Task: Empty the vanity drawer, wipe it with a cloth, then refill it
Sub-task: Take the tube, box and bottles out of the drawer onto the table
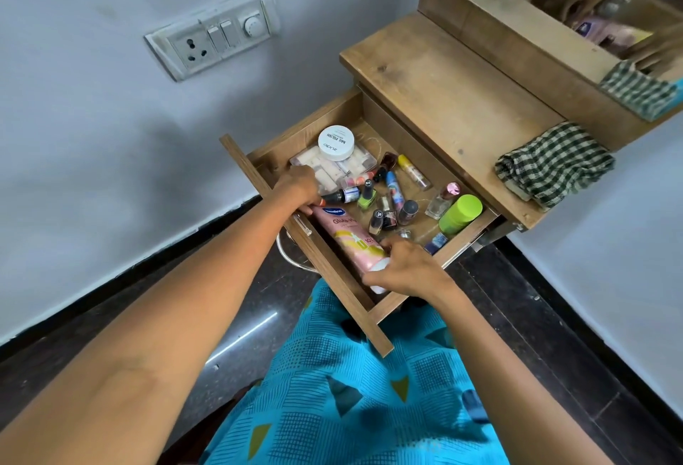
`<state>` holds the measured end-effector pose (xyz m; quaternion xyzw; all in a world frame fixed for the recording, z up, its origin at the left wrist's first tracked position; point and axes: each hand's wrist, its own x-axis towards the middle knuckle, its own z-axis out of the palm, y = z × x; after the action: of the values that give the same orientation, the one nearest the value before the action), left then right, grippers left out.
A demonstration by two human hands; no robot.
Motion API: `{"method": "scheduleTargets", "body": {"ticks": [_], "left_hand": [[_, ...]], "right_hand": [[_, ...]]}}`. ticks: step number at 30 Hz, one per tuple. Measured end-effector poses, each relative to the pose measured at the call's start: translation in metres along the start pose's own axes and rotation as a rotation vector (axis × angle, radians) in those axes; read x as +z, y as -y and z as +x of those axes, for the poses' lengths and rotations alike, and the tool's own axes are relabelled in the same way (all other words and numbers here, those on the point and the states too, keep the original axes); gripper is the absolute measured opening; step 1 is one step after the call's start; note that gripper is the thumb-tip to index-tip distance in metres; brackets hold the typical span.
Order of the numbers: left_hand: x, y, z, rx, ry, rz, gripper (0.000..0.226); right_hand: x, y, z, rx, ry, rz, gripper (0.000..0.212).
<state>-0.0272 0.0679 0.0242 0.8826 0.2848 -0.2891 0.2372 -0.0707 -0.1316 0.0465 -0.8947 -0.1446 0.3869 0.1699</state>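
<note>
The drawer [373, 124] is pulled out and is full of small things, so the emptying step looks barely begun. A long pink tube [345, 233] is laid along the front wall of the drawer. Its long line runs from the far left corner down to the near right corner.

The tube is held at both ends. The left hand [301, 187] is placed on the top end, with its fingers [308, 210] curled down around it. The right hand [404, 267] is closed over the white cap end, and the fingers are wrapped snugly on the cap. The tube is right under both sets of fingers, with no gap seen.

Nail polish bottles [384, 206] are lying just beside the tube, deeper in the drawer. A green bottle [460, 215] is at the right wall.

The tube should likely be lifted straight up, kept level, so the bottles are not knocked. The checked cloth [554, 163] is waiting on the worktop [443, 95], behind the drawer.
</note>
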Motion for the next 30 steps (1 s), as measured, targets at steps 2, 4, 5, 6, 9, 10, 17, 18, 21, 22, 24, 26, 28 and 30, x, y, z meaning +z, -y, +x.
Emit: {"method": "scheduleTargets", "body": {"ticks": [2,4,5,6,9,10,17,18,21,22,24,26,28,30], "left_hand": [[-0.001,-0.001,-0.003,-0.004,-0.012,-0.057,0.036],[-0.002,-0.002,-0.006,-0.006,-0.023,-0.084,0.036],[-0.002,-0.003,-0.008,-0.004,-0.030,-0.097,0.036],[-0.002,-0.003,-0.009,-0.003,-0.035,-0.116,0.037],[-0.003,-0.003,-0.015,-0.009,-0.030,-0.197,0.035],[-0.004,-0.003,-0.019,-0.016,-0.020,-0.241,0.030],[-0.021,-0.001,-0.050,0.039,-0.100,-0.584,0.030],[-0.024,-0.003,-0.054,0.058,-0.122,-0.633,0.030],[-0.033,-0.013,-0.062,0.127,-0.198,-0.815,0.009],[-0.034,-0.017,-0.063,0.155,-0.225,-0.878,0.014],[-0.036,-0.031,-0.063,0.224,-0.277,-1.018,0.009],[-0.037,-0.048,-0.060,0.267,-0.324,-1.137,0.024],[-0.039,-0.067,-0.058,0.283,-0.354,-1.261,0.041],[-0.038,-0.087,-0.055,0.289,-0.338,-1.379,0.044]], "right_hand": [[-0.004,-0.002,-0.003,-0.012,-0.009,0.071,0.070],[-0.007,-0.005,-0.006,-0.028,-0.031,0.113,0.070],[-0.008,-0.006,-0.008,-0.039,-0.044,0.129,0.069],[-0.008,-0.009,-0.010,-0.047,-0.055,0.147,0.069],[-0.010,-0.014,-0.021,-0.080,-0.073,0.212,0.067],[-0.010,-0.015,-0.024,-0.091,-0.086,0.244,0.067],[-0.016,-0.020,-0.043,-0.159,-0.282,0.373,0.065],[-0.018,-0.021,-0.045,-0.170,-0.311,0.380,0.066],[-0.029,-0.020,-0.048,-0.202,-0.403,0.398,0.067],[-0.034,-0.021,-0.048,-0.210,-0.440,0.409,0.067],[-0.045,-0.022,-0.045,-0.212,-0.515,0.425,0.067],[-0.057,-0.024,-0.040,-0.213,-0.581,0.449,0.068],[-0.072,-0.026,-0.034,-0.217,-0.655,0.449,0.067],[-0.087,-0.028,-0.027,-0.211,-0.734,0.432,0.066]]}}
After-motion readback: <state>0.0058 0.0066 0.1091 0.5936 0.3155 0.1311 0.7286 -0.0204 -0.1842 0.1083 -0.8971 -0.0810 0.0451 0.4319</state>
